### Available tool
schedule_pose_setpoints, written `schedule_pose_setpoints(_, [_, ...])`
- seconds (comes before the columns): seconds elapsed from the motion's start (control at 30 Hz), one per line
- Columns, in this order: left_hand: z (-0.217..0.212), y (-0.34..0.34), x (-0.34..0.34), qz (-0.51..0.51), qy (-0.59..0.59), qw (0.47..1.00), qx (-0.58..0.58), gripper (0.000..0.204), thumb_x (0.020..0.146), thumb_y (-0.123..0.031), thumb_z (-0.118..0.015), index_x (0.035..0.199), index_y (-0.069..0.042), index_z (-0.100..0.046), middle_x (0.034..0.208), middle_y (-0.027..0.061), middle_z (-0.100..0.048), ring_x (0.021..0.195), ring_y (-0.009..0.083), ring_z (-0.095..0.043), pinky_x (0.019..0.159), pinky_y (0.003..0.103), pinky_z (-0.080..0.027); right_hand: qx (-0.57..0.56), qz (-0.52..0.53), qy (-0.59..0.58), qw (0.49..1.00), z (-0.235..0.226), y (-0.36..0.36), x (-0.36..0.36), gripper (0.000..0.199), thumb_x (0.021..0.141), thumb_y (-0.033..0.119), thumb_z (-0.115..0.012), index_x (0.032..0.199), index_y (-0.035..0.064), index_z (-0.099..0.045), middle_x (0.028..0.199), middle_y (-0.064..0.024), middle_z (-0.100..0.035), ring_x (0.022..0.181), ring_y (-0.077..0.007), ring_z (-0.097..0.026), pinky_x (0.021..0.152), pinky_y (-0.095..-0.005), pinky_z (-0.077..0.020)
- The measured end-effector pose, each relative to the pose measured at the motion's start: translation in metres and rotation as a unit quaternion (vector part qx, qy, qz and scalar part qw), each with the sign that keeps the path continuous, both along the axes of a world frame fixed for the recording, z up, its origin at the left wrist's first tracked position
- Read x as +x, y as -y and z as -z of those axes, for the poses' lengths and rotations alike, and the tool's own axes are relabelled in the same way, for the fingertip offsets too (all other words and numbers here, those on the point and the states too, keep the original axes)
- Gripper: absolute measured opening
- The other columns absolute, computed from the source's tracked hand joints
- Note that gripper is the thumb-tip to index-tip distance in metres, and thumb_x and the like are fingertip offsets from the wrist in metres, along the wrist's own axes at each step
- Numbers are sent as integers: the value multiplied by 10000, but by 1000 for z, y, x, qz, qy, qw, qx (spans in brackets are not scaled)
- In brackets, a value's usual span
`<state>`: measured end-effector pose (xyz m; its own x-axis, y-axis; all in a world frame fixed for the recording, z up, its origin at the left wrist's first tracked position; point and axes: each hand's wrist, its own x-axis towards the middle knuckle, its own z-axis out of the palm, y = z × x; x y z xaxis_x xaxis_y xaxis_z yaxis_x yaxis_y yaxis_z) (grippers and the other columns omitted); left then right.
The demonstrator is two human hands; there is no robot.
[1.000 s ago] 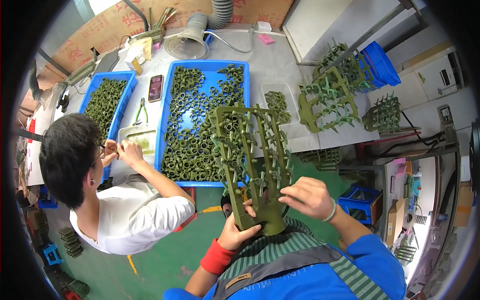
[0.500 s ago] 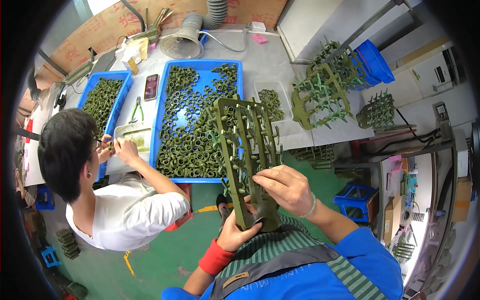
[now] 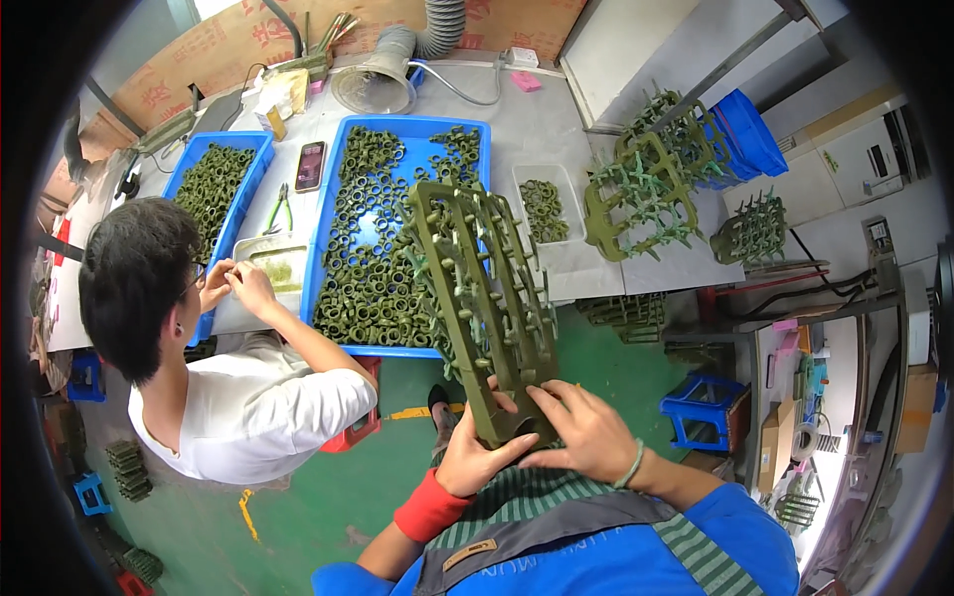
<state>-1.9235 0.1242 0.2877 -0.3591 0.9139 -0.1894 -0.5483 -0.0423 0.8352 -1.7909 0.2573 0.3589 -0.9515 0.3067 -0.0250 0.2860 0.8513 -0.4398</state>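
Observation:
A tall olive-green rack (image 3: 449,288) with parallel bars and many short pegs stands tilted up in front of me. My left hand (image 3: 472,457), with a red wristband, is wrapped round its lower left end, thumb across the front. Against the lower right end lies my right hand (image 3: 593,437), fingers over the base and thumb below, closed on it. Behind the rack, a large blue tray (image 3: 415,121) holds many small green rings (image 3: 360,298), partly hidden by the rack.
At my left a person in a white top (image 3: 253,412) works with both hands beside a shallow tray (image 3: 288,241). A clear bin (image 3: 573,204) of green pieces and several branched green racks (image 3: 641,194) are at right. A blue stool (image 3: 704,397) stands on the floor.
My right hand has come down from the rack's pegs to its lower end. The rack's top leans slightly further left. The other person's hands have shifted slightly.

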Motion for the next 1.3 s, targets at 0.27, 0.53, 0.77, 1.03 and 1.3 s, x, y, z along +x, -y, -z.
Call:
schedule_pose_setpoints(0.27, [-21,-24,10,-11,-376,926,1,614,724,-200,-838,1227,-44,-523,1293,178,-442,1254,364,-384,1062,447,-313,-44,96,-104,989,69,11,3,732,781,209,-725,1389,-16,-387,1414,-282,-407,1319,-447,-397,1074,-492,-375])
schedule_pose_setpoints(0.53, [-64,-14,-17,61,-253,952,163,497,838,-37,-704,1299,-15,-522,1462,215,-385,1355,321,-395,1103,428,-316,-311,202,-217,903,9,-19,-2,335,967,131,-598,1261,-16,-535,1231,-145,-618,1123,-226,-593,958,-349,-463])
schedule_pose_setpoints(0.77, [7,27,-20,90,57,993,-48,344,910,-41,-619,1236,-5,-516,1215,107,-594,1129,246,-583,1005,391,-453,-625,193,-267,708,19,-37,-3,395,1017,173,-496,1362,-12,-445,1351,-211,-536,1229,-282,-538,1038,-400,-433])
schedule_pose_setpoints(1.03, [5,15,-12,32,240,969,57,564,844,48,-669,1326,-76,-405,1332,100,-486,1268,217,-480,1076,380,-386,-798,180,-177,548,62,-33,16,441,1042,241,-428,1421,23,-378,1450,-212,-435,1310,-321,-466,1093,-446,-384])
schedule_pose_setpoints(1.3, [-3,13,-2,84,175,980,38,495,801,98,-692,1173,-105,-437,1344,91,-388,1329,262,-402,1101,461,-400,-818,172,-111,538,89,-42,32,613,1035,411,-379,1481,2,-282,1500,-191,-374,1363,-325,-409,1129,-473,-334])
